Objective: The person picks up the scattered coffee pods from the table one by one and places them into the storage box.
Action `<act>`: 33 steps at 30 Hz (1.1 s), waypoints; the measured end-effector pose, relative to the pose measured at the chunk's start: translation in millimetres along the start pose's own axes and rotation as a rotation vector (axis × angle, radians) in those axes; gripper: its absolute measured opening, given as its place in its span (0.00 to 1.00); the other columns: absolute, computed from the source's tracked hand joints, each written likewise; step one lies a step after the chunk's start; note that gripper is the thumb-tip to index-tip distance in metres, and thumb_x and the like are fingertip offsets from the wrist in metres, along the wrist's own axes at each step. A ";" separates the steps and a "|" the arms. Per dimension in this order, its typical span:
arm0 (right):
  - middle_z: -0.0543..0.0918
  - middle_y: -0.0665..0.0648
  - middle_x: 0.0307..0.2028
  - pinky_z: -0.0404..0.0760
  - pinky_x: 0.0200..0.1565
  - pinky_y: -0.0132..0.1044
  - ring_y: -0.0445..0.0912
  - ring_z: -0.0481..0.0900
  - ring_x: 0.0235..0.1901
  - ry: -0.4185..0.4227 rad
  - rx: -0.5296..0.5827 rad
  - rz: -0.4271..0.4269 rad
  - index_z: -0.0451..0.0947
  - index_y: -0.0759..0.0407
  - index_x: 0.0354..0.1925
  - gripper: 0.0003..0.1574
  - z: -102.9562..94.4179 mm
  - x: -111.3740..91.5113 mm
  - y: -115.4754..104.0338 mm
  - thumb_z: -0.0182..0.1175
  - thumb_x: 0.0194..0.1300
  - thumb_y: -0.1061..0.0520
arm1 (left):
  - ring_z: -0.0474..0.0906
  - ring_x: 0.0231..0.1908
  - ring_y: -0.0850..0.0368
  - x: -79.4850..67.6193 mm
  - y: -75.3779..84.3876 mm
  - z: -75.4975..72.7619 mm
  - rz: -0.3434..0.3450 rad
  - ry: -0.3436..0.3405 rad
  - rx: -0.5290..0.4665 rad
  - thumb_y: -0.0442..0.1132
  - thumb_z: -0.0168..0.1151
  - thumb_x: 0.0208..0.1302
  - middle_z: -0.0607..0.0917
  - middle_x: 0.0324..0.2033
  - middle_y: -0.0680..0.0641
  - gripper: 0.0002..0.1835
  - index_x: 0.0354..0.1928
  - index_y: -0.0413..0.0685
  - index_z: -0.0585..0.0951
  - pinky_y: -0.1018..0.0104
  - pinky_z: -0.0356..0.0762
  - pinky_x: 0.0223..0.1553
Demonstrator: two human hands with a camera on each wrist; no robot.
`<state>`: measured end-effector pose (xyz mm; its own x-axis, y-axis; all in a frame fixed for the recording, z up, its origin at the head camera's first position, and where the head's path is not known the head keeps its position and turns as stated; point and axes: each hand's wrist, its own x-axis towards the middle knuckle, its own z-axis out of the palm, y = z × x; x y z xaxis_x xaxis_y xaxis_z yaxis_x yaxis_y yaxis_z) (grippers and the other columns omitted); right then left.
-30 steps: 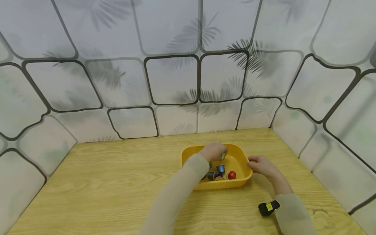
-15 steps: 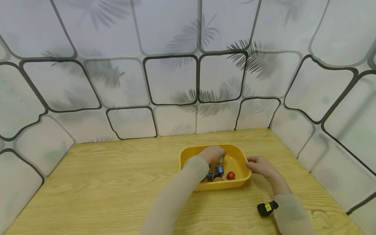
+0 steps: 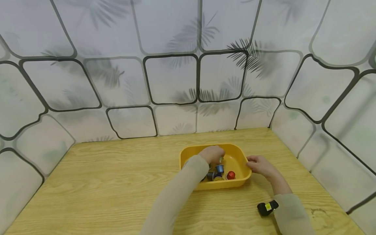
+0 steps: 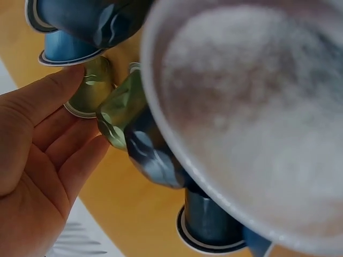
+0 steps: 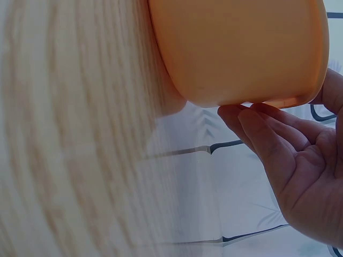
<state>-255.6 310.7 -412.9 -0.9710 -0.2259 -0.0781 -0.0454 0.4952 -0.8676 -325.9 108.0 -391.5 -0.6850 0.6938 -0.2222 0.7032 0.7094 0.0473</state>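
Note:
A yellow tray [image 3: 220, 186] with several coffee capsules in it stands on the table. Reaching inside, my left hand [image 3: 212, 154] pinches a green-gold capsule [image 4: 92, 91] between thumb and fingers. Just in front of it sits a light blue capsule [image 3: 219, 168]. A red capsule [image 3: 231, 175] lies nearer the tray's right front, and a dark capsule [image 3: 210, 176] and a yellow one [image 3: 218, 179] are left of it. My right hand [image 3: 261, 165] grips the tray's right rim, fingers against the outer wall. The left forearm hides the tray's left part.
A black device with a yellow label [image 3: 268, 207] is at the right sleeve's cuff. The wooden table [image 3: 102, 182] extends left of the tray. Patterned fabric walls [image 3: 173, 81] border the table's back and sides. A blurred whitish round surface [image 4: 252, 134] covers much of the left wrist view.
My left hand has shifted slightly left, and the green-gold capsule in it has come lower, close to the light blue one. The right hand stays on the tray's rim.

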 end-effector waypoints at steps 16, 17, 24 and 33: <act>0.74 0.73 0.44 0.76 0.41 0.42 0.53 0.76 0.41 -0.008 0.012 -0.012 0.63 0.83 0.50 0.23 -0.3 6.0 0.8 0.47 0.61 0.65 | 0.71 0.48 0.59 -11.0 -16.3 -19.1 0.038 0.060 -0.073 0.42 0.58 0.59 0.76 0.49 0.50 0.19 0.53 0.46 0.74 0.70 0.69 0.47; 0.74 0.72 0.44 0.76 0.41 0.42 0.53 0.75 0.41 -0.009 0.010 -0.012 0.63 0.83 0.50 0.23 -0.8 6.5 1.2 0.47 0.61 0.65 | 0.70 0.49 0.59 -12.8 -18.0 -21.3 0.037 0.068 -0.091 0.41 0.57 0.59 0.75 0.50 0.50 0.20 0.53 0.46 0.73 0.70 0.68 0.47; 0.74 0.73 0.44 0.76 0.42 0.43 0.52 0.75 0.40 -0.006 -0.011 -0.015 0.63 0.84 0.50 0.24 -3.1 7.9 2.6 0.47 0.61 0.64 | 0.71 0.49 0.55 -30.9 -32.9 -43.3 0.046 0.201 -0.195 0.40 0.57 0.60 0.76 0.49 0.47 0.19 0.52 0.42 0.73 0.68 0.67 0.49; 0.66 0.77 0.52 0.74 0.46 0.44 0.61 0.69 0.50 0.017 -0.031 0.008 0.58 0.82 0.55 0.28 -10.2 7.7 0.5 0.45 0.65 0.59 | 0.71 0.49 0.53 -61.6 -57.5 -60.1 -0.019 0.373 -0.238 0.46 0.55 0.61 0.76 0.49 0.45 0.21 0.52 0.42 0.73 0.64 0.68 0.50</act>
<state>-265.4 317.7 -408.9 -0.9752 -0.2076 -0.0765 -0.0445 0.5225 -0.8515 -335.6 31.9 -322.1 -0.7498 0.6468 0.1399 0.6565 0.7005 0.2797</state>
